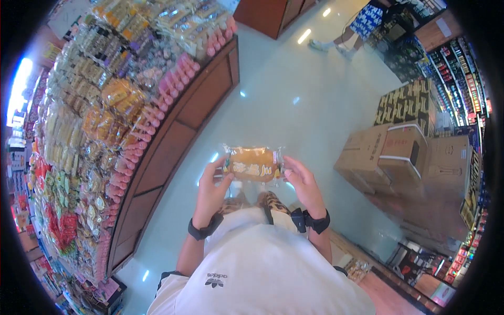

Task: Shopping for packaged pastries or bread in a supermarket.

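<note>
A clear plastic-wrapped snack pack, orange-brown with large printed characters, is held level in front of my body above the floor. My left hand grips its left end, thumb on the near side and fingers around the edge. At the right end, my right hand pinches the wrapper between thumb and fingers. Black bands circle both wrists.
On the left, a long wooden display counter bears heaps of packaged snacks. Stacked cardboard boxes stand at right beside stocked shelves. Another person is at the upper right. A wooden cabinet stands ahead.
</note>
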`<move>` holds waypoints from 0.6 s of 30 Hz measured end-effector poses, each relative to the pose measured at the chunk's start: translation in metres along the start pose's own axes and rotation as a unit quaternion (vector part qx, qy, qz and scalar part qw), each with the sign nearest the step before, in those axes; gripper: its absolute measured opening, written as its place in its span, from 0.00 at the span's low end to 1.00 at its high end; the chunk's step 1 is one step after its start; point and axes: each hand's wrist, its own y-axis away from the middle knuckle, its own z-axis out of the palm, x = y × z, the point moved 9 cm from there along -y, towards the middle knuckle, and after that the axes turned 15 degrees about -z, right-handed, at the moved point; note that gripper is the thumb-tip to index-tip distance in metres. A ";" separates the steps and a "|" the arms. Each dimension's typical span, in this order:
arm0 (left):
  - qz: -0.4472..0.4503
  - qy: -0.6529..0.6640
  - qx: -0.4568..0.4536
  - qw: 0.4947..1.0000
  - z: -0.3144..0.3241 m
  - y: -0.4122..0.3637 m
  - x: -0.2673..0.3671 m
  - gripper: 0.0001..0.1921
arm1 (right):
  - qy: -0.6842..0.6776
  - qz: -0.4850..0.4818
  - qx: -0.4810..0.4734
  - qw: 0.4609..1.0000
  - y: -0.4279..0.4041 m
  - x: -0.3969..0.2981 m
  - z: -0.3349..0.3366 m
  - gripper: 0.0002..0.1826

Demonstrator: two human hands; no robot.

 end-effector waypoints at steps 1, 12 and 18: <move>0.014 -0.002 0.012 1.000 0.001 0.003 0.007 0.22 | -0.004 -0.016 -0.008 1.000 -0.003 -0.006 -0.002 0.22; 0.068 -0.049 0.092 0.992 0.040 0.027 0.041 0.22 | -0.047 -0.052 -0.085 0.994 -0.029 -0.013 -0.046 0.20; 0.041 -0.030 0.176 0.983 0.031 0.048 0.029 0.22 | -0.062 -0.033 -0.171 0.983 -0.051 0.007 -0.026 0.20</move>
